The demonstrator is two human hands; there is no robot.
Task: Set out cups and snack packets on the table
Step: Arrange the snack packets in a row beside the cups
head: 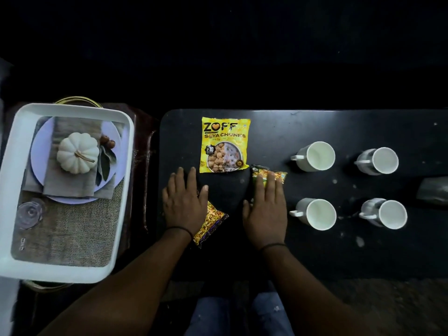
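Head cam looks straight down on a black table (315,251). Four white mugs (315,156) stand in a two-by-two block toward the right end: two on the far row, two on the near row, all upright w/ handles pointing left, well apart from each other. A yellow Zoff soya chunks packet (224,144) lies flat near the far-left corner, label up.

Left hand (184,202) rests flat, fingers straight and spread, on a namkeen packet (211,224) lying at a slant near the left edge; only the packet's near-right part shows past the palm. Right hand (265,212) lies flat too, fingers straight, pressing a green snack packet (269,174) just right of the soya chunks packet's near corner; its far end shows past the fingertips. Neither hand is curled round anything; both lie open on top.

Left of the table, off its edge, sits a white tray (121,190) w/ a printed liner (pumpkin, plate, burlap). It seems to hold no cups or packets, so prob. the source and now unloaded. A dark, shiny object (432,192) at the right edge is too dim to name.

Progress, as I judge it: cups done, 3 packets down, task near its end. What's left is likely squaring up the two packets under the hands into a tidy row w/ the soya chunks, then lifting off.
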